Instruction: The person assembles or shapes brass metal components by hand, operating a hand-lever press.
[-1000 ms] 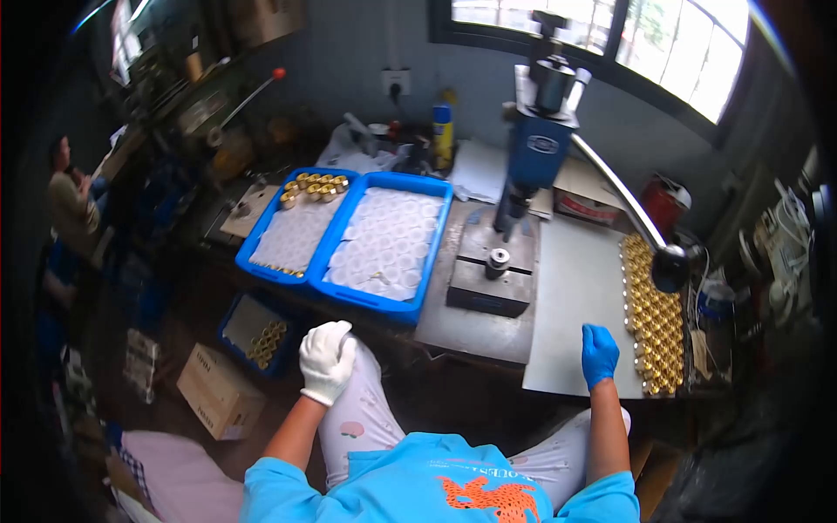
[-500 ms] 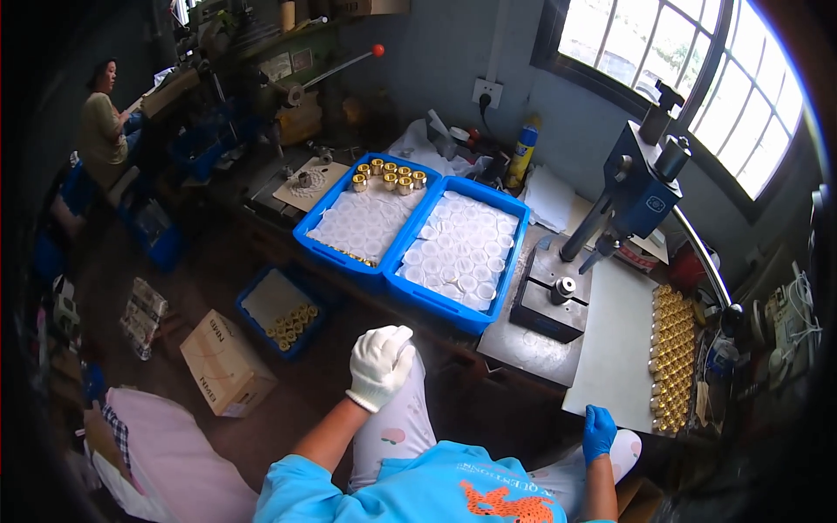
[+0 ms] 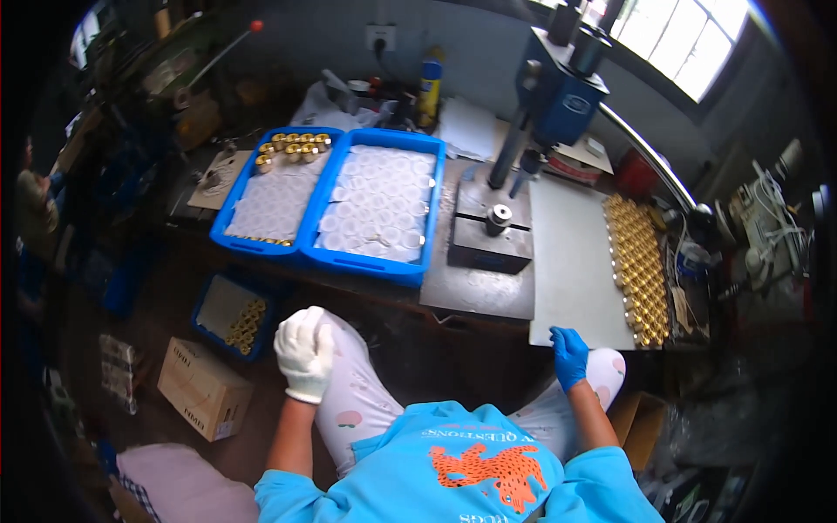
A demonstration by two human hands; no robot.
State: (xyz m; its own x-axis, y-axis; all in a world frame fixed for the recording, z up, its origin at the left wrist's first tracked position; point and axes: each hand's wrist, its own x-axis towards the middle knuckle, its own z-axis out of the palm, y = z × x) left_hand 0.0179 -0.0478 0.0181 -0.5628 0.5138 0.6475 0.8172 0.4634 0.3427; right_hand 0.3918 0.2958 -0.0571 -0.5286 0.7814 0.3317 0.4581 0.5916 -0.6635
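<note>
**Seated operator at a hand press, both hands off the workpieces**

The right hand, in a blue glove, rests at the near edge of the grey metal sheet that lies on the counter; its fingers are loosely curled and hold nothing. The left hand, in a white glove, hangs over the lap, well apart from the counter, closed into a loose fist; whether anything lies inside it cannot be told. The nearest workpieces are the brass caps, packed in rows along the far right side of the sheet, near the right hand but not touched by it. The moment reads as a pause between press cycles: no part sits in either hand, and the die block under the blue hand press appears to carry only its round fixture. A next move would call for a reach forward and to the right for a cap, then a placement on the fixture, with the long press lever arching over the brass rows and likely crowding that reach.

Left of the die block stand two blue trays: the nearer-centre one holds pale round inserts, the left one a few brass pieces at its far end. On the floor lie a smaller blue bin with brass parts and a cardboard box. Another person sits at the far left.
</note>
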